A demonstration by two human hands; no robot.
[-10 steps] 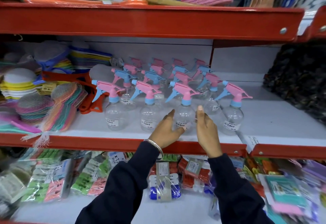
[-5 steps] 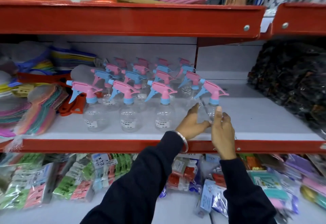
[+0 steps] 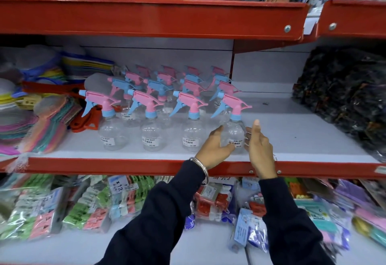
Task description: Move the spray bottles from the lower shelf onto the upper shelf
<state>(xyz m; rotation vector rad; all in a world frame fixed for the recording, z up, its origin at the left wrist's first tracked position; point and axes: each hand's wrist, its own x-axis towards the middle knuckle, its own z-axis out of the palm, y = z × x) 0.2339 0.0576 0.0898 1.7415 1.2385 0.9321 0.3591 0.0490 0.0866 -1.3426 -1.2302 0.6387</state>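
Several clear spray bottles with pink and blue trigger heads stand in rows on the white middle shelf (image 3: 302, 139), behind its red front rim. My two hands flank the rightmost front bottle (image 3: 235, 133), which stands upright on the shelf. Against its left side rests my left hand (image 3: 215, 146), wearing a metal bangle, thumb near the price label. My right hand (image 3: 259, 147) is held upright at the bottle's right side, fingers apart. Three other front-row bottles (image 3: 193, 133) stand to the left.
The red upper shelf (image 3: 146, 18) overhead carries pink cloths, mats and packets. Colourful scrubbers (image 3: 48, 122) crowd the middle shelf's left end, dark bagged goods (image 3: 344, 97) its right end. Packets of clips (image 3: 87, 208) fill the shelf below.
Both hands shifted right from the third front bottle to the rightmost one. The view panned right, and the fifth front bottle seen a second ago is gone.
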